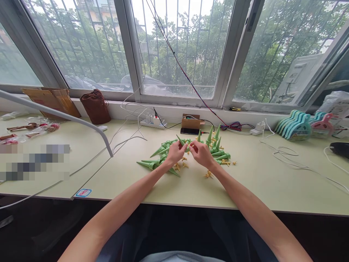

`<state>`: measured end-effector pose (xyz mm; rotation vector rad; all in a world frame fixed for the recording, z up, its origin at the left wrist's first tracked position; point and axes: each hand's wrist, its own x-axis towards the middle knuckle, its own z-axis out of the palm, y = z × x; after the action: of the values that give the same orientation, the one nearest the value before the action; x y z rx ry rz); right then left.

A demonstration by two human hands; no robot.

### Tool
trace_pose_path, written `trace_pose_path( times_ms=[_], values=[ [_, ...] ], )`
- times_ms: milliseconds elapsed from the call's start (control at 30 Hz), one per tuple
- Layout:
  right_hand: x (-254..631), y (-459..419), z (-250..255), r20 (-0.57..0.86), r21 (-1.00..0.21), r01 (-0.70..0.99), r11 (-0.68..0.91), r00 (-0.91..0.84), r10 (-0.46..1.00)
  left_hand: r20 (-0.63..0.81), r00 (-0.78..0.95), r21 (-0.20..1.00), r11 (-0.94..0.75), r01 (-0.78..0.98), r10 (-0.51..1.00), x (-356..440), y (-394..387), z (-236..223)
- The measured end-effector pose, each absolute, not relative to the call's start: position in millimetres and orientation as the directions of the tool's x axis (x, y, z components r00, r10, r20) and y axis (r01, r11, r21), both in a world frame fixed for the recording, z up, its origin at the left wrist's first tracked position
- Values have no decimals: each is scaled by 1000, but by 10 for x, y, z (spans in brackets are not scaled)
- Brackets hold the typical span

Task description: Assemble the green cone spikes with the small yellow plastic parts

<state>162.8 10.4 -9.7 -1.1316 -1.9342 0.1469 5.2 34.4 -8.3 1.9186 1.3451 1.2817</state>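
Two bare hands meet over a pale yellow-green tabletop (259, 182), seen from the worker's own head. The left hand (176, 151) is closed around a tapered light-green plastic spike (179, 138), whose point projects toward the far left; this held spike lies at the centre of the scene, above the table. The right hand (201, 153) is narrowed, thumb and fingertips drawn together just beside the left fingers; whether it pinches a small part cannot be told, since the fingers hide the contact. Further light-green ribbed-collar spikes lie to the left (147, 165), while others stand point-up or lie to the right (209, 138). Small yellow branched plastic pieces are scattered on the near side of the hands (177, 166) and to the right (234, 163). Beyond the hands, on the far side, lies a black flat phone (190, 131), in front of a small open brown cardboard box (191, 122). The step in hand appears to be close two-handed work on one spike; the next move seemingly calls for a steady left grip and fine right-finger alignment.
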Motion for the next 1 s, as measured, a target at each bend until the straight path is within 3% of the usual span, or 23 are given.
trace_pose_path(
  times_ms=[1000],
  values=[
    [1623,123,-131,636,-473,591,654,-284,717,388,97,783,-383,490,917,45,336,-89]
  ],
)
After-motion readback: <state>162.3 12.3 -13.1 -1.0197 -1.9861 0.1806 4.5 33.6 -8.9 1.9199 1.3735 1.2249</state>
